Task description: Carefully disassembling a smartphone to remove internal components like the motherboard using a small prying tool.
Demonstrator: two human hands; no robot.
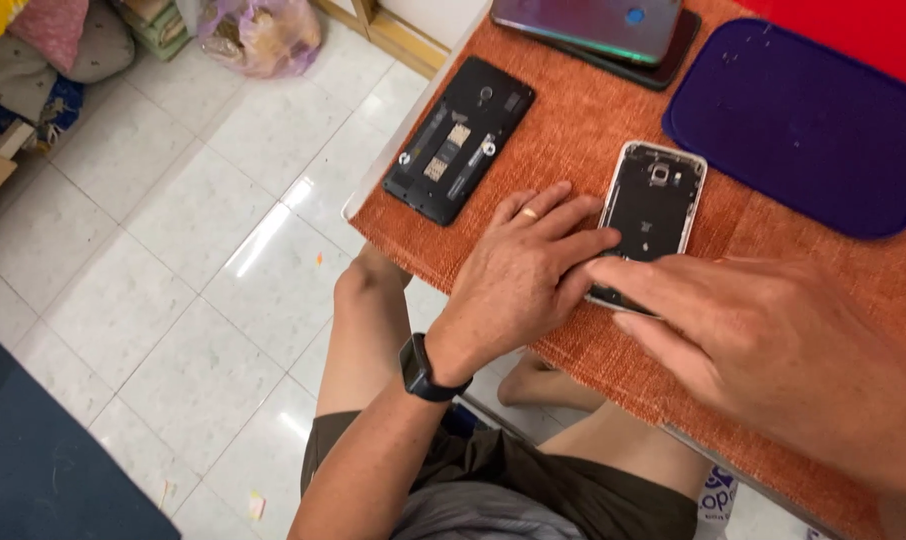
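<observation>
A phone with its back cover off and a silver frame (653, 205) lies on the orange table mat (563, 130). My left hand (523, 275), with a ring and a dark wrist band, rests flat on the mat and touches the phone's near left edge with its fingertips. My right hand (773, 345) comes in from the right, its index finger pressing on the phone's near end. A second opened black phone (460, 138) lies to the left by the mat's edge, untouched.
A dark blue mat (803, 125) lies to the right of the phone, with a red surface (873, 35) behind it. Two stacked phones (598, 28) sit at the far edge. White tiled floor (173, 260) and bags lie to the left.
</observation>
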